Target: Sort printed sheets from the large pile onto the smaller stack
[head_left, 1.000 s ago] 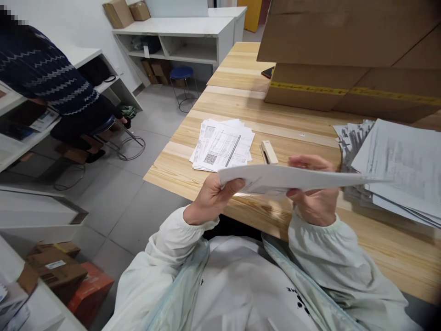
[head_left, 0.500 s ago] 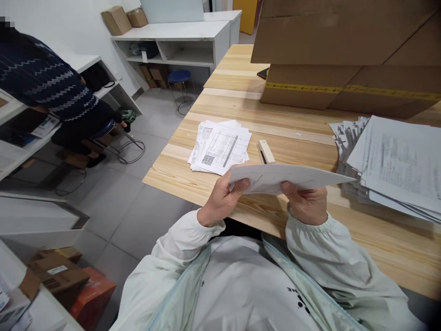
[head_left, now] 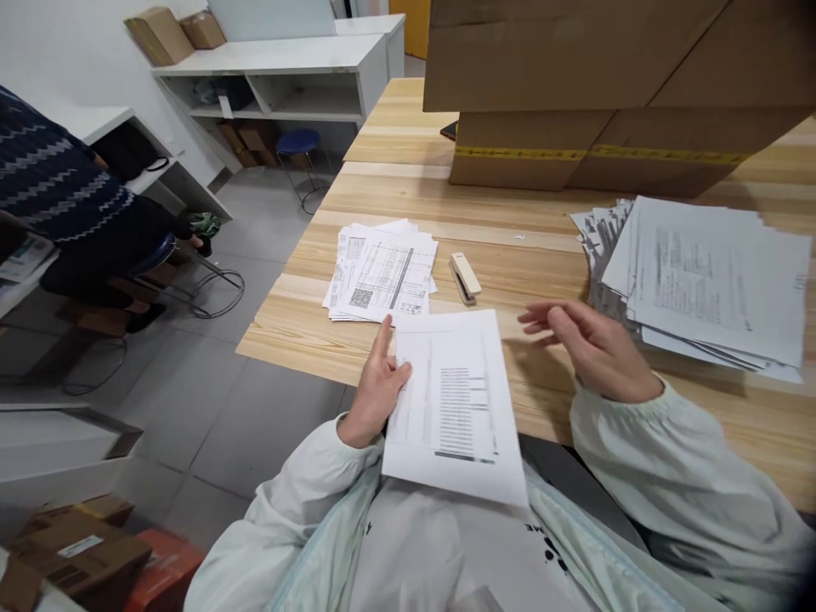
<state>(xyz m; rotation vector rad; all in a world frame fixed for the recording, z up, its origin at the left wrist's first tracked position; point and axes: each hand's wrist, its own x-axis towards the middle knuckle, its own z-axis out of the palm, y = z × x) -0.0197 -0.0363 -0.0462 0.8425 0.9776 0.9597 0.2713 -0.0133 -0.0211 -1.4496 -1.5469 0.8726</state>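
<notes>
My left hand (head_left: 377, 382) grips the left edge of a printed paper sheet (head_left: 456, 404), thumb on top; the other fingers are mostly beneath it. The paper tilts over the table's front edge, close to my body, and I cannot tell if it is a single sheet. My right hand (head_left: 590, 347) is off the paper, fingers apart and nothing in them, between the paper and a tall stack of printed papers (head_left: 714, 272). A cream stapler (head_left: 465, 278) lies beyond the held paper. To its left rests a smaller pile of printed forms (head_left: 384, 272) with a QR code.
Large cardboard boxes (head_left: 612, 59) stand at the back of the wooden table (head_left: 286, 314). At left, a person (head_left: 70, 187) in a patterned top sits on a stool. Cardboard boxes (head_left: 82, 552) lie on the floor at lower left.
My right hand has let go of the paper and moved right, toward the tall stack. The paper has swung down and turned its printed face up, held by my left hand alone.
</notes>
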